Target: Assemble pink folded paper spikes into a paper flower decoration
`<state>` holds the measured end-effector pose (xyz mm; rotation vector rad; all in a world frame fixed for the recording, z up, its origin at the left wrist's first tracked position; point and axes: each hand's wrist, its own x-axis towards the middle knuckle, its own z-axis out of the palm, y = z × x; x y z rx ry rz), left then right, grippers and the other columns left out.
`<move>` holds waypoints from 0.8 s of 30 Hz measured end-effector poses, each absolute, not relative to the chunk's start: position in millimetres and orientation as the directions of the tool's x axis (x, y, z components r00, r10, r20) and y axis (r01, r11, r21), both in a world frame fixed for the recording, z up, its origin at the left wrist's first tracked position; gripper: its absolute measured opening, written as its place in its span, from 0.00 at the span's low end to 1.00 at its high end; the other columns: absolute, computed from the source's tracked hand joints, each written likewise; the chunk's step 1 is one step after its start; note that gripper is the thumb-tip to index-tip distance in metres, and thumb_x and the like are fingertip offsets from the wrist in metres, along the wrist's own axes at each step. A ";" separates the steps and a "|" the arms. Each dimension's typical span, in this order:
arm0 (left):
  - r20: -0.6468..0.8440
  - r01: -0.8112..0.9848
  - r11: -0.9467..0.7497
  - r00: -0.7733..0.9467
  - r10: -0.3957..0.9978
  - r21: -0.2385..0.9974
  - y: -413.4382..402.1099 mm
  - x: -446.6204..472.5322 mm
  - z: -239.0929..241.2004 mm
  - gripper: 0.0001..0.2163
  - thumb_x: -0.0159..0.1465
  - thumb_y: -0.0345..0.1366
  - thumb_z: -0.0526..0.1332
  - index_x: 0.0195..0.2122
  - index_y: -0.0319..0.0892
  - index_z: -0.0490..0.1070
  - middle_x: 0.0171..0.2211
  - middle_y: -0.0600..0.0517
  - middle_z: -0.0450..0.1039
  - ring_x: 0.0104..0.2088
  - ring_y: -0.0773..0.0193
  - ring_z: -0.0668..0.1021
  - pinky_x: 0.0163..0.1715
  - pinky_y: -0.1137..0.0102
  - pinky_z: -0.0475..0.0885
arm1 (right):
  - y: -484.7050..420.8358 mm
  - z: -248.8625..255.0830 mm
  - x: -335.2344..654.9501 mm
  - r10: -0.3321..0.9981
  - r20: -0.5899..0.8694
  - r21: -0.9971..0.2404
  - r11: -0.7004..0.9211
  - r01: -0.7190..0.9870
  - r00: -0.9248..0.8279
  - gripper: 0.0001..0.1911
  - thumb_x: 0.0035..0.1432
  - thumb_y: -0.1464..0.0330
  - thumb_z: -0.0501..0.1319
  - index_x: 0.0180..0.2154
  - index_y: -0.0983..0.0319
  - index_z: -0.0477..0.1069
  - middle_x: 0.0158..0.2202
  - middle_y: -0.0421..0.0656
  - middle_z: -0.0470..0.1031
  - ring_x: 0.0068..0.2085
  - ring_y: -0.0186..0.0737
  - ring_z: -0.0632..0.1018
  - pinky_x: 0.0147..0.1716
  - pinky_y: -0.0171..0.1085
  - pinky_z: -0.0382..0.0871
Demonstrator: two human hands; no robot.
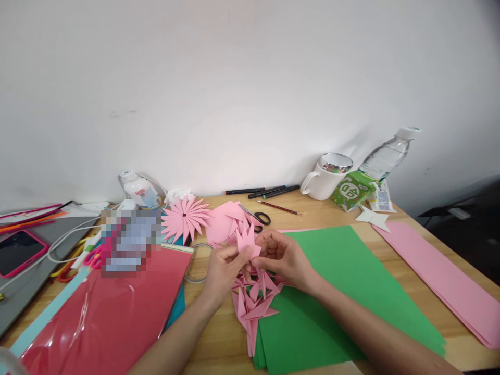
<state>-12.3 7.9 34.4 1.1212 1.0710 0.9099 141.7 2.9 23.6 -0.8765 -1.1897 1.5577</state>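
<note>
My left hand point(226, 265) pinches a pink folded paper piece point(246, 239) whose pointed tips fan upward. From the other side, the fingers of my right hand point(282, 260) close on the same piece. Below both hands lies a heap of pink folded paper pieces point(253, 307), partly over green paper sheets point(344, 302). Just beyond the hands are black-handled scissors point(262, 217), their blades partly covered, beside more pink paper point(221, 221). A finished-looking pink pleated paper star point(185, 219) stands behind, left of my hands.
Red paper in clear wrapping point(117, 312) lies left, near a phone point(21, 253) and cable. Along the wall are a white bottle point(140, 190), markers point(273, 191), a mug point(326, 177), a green box point(355, 190) and a water bottle point(390, 151). Pink strips point(441, 281) lie right.
</note>
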 end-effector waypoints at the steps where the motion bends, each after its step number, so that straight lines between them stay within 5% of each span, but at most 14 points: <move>1: -0.193 -0.047 0.211 0.249 0.949 0.976 8.0 -12.4 34.1 0.14 0.51 0.44 0.64 0.17 0.39 0.68 0.14 0.57 0.66 0.12 0.71 0.69 0.12 0.76 0.64 | 2.2 22.9 141.3 0.961 0.020 -0.966 -0.053 -0.254 -0.277 0.17 0.44 0.69 0.69 0.36 0.61 0.66 0.24 0.35 0.70 0.22 0.27 0.70 0.20 0.28 0.60; 9: -0.200 -0.067 0.224 0.263 0.944 0.972 9.1 -13.6 31.8 0.14 0.51 0.42 0.65 0.17 0.39 0.67 0.14 0.57 0.67 0.12 0.70 0.70 0.13 0.75 0.64 | 1.1 21.1 138.2 0.971 0.111 -0.964 0.054 -0.261 -0.210 0.12 0.43 0.71 0.69 0.33 0.62 0.71 0.21 0.34 0.71 0.22 0.28 0.72 0.21 0.28 0.65; 24: -0.145 -0.079 0.174 0.286 0.947 0.982 9.8 -14.3 26.9 0.12 0.54 0.40 0.63 0.19 0.39 0.67 0.14 0.57 0.67 0.13 0.70 0.70 0.14 0.75 0.63 | 0.2 21.3 136.2 0.968 0.097 -0.939 0.012 -0.344 -0.230 0.16 0.38 0.69 0.72 0.32 0.63 0.70 0.25 0.39 0.77 0.26 0.34 0.78 0.28 0.32 0.72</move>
